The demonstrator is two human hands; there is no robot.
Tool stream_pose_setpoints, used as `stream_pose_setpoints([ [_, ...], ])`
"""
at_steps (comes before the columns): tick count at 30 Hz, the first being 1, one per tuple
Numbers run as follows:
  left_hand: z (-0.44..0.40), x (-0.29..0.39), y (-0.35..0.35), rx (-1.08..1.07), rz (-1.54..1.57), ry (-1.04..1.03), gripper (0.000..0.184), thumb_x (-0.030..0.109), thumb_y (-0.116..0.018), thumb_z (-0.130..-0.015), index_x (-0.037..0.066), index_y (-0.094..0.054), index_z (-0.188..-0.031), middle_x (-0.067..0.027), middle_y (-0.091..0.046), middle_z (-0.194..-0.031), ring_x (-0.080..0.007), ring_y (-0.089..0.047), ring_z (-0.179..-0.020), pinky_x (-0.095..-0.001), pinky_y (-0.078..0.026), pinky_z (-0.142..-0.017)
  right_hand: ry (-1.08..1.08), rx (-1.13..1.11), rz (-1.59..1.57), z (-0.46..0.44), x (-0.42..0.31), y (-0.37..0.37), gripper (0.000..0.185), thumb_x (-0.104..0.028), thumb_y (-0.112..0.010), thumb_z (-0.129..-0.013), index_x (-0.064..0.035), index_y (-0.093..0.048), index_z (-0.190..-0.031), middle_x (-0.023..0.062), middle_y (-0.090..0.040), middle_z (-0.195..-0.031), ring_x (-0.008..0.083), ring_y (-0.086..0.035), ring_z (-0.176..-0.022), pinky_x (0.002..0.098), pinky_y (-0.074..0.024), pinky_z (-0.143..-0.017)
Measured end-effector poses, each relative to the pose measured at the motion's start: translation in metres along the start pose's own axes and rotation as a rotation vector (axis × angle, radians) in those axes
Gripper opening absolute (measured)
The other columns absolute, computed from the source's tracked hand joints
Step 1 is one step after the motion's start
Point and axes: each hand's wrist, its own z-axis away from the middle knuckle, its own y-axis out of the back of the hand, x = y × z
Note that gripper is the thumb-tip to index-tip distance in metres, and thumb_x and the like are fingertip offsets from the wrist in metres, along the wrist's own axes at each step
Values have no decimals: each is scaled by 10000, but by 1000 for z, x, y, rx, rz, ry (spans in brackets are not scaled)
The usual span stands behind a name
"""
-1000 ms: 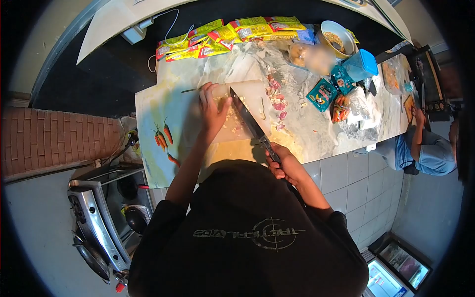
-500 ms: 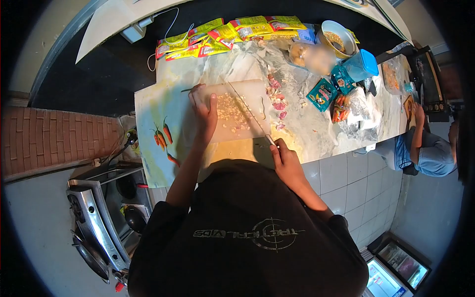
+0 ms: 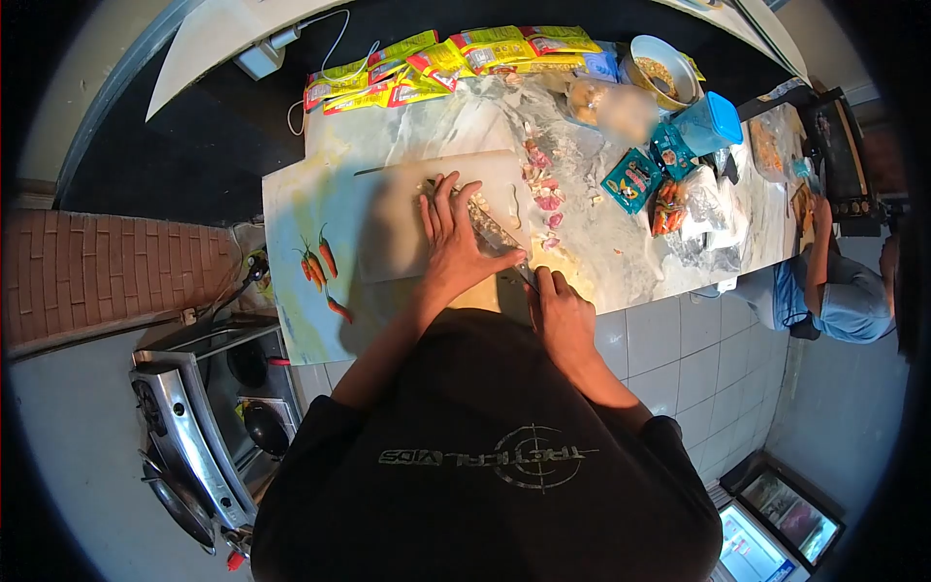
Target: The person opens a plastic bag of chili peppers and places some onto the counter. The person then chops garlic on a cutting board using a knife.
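With fingers spread, my left hand (image 3: 454,238) lies over chopped pale pieces (image 3: 477,206) on the white cutting board (image 3: 398,250), its thumb close to the knife. My right hand (image 3: 564,312) is closed round the handle of the knife (image 3: 497,233). The blade rests slantwise on the board, pointing away from me, with pieces along it. What my left palm touches is hidden. Reddish peels (image 3: 545,189) lie right of the board. Several red chilies (image 3: 313,267) are on the table to the left.
Yellow packets (image 3: 436,63) line the table's back edge. At the back right are a bowl (image 3: 661,73), a blue-lidded container (image 3: 708,123), green packets (image 3: 632,181) and plastic bags (image 3: 713,209). A co-worker (image 3: 844,291) is at the far right. A stove (image 3: 179,427) stands lower left.
My left hand has moved right from the board's left part onto the chopped pieces, which are now gathered near the blade. The knife has tilted and stays in my right hand.
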Motion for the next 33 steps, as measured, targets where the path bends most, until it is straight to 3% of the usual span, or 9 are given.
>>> stream_pose_setpoints([
  [4, -2, -4, -4, -44, -47, 47, 1126, 491, -907, -560, 95, -312, -1430, -177, -241, -1499, -401, -124, -1471, -623, -56, -1177, 14, 29, 46, 1, 2, -5, 225, -288, -608, -956, -84, -532, -1014, 104, -624, -848, 305, -683, -707, 422, -532, -547],
  [11, -6, -25, -9, -42, -60, 68, 1125, 527, -885, -577, 108, -307, -1447, -178, -208, -1516, -380, -114, -1477, -610, -27, -1185, -3, 1, 71, 1, 2, 0, 225, -284, -623, -945, -88, -551, -1030, 94, -627, -829, 288, -679, -702, 409, -527, -547],
  [33, -26, -80, -5, 129, -189, 35, 974, 484, -869, -654, 82, -379, -1393, -218, -314, -1459, -404, -313, -1372, -570, -233, -1124, 82, 51, 62, 9, 9, 22, 237, -270, -628, -937, -69, -570, -1049, 106, -595, -799, 288, -665, -664, 400, -526, -540],
])
